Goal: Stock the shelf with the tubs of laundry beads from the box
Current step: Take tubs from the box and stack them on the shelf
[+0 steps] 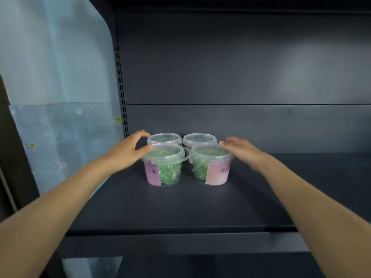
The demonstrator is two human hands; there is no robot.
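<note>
Several clear tubs of green laundry beads with pink labels stand in a tight square on the dark shelf. My left hand is at the left of the cluster. Its thumb touches the lid rim of the front-left tub, and its curved fingers reach toward the back-left tub. My right hand lies with straight fingers against the right side of the front-right tub's lid. The back-right tub is behind it. The box is out of view.
A slotted upright post bounds the shelf on the left, and a blue star-print curtain hangs beyond it. The dark back panel rises behind the tubs. The shelf runs on to the right, and its front lip is below my forearms.
</note>
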